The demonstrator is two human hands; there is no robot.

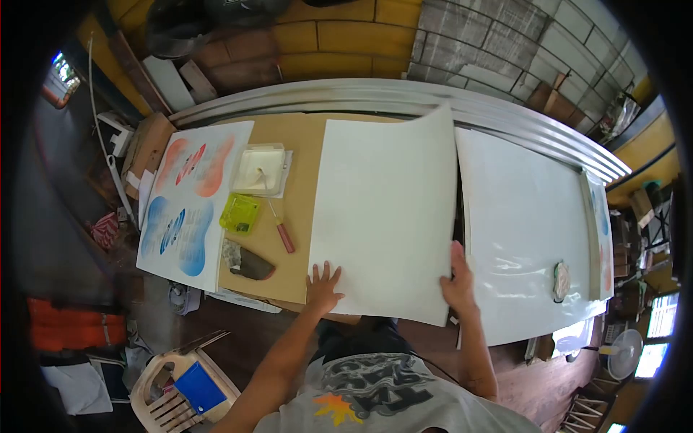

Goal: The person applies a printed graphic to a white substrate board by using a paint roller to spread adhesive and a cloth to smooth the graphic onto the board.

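A large white sheet lies in front of me on the brown board, its far right corner curled up. My left hand rests flat on the sheet's near left corner with fingers spread. At the right edge, my right hand has its fingers closed around the sheet's border. Left of the sheet are a red-handled tool with a thin shaft, a clear container with pale contents, a yellow-green box and a dark, dusty block-like item.
A printed sheet with orange and blue shapes covers the left end. On the right, another white sheet bears a small roundish object. Long metal strips run along the back. A chair stands near left.
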